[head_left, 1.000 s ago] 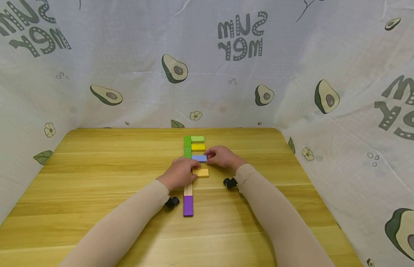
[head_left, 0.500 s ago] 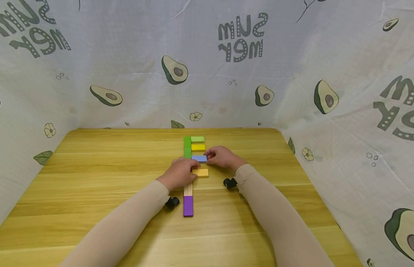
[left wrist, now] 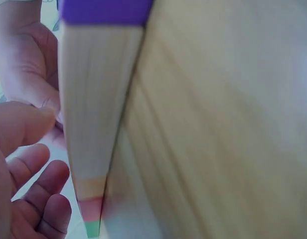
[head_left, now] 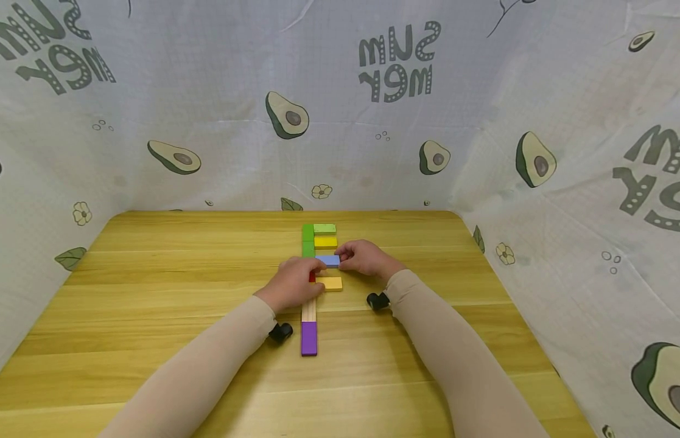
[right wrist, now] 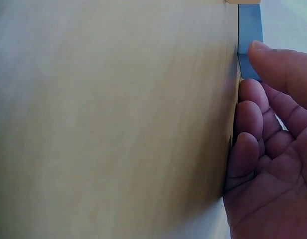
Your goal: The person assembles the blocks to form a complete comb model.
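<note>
A straight row of end-to-end blocks runs away from me: a purple block (head_left: 309,338), plain wood (head_left: 309,311), a red block (head_left: 312,277) partly covered, and green blocks (head_left: 308,241). My left hand (head_left: 292,281) lies over the row's middle, fingers and thumb spread apart, fingertips beside the blue block's left end. In the left wrist view, its loosely bent fingers (left wrist: 49,184) show nothing between them. My right hand (head_left: 367,258) pinches the right end of the blue block (head_left: 329,261); the right wrist view shows the thumb (right wrist: 263,57) against that block (right wrist: 250,30).
Branching rightward off the row lie a light orange block (head_left: 332,284), a yellow block (head_left: 325,243) and a light green block (head_left: 325,229). Behind the wooden table (head_left: 181,261) hangs a printed cloth (head_left: 219,73), which also runs down both sides.
My left hand has drawn slightly left, uncovering part of the red block and more of the light orange block. The right hand and the blue block stay in place.
</note>
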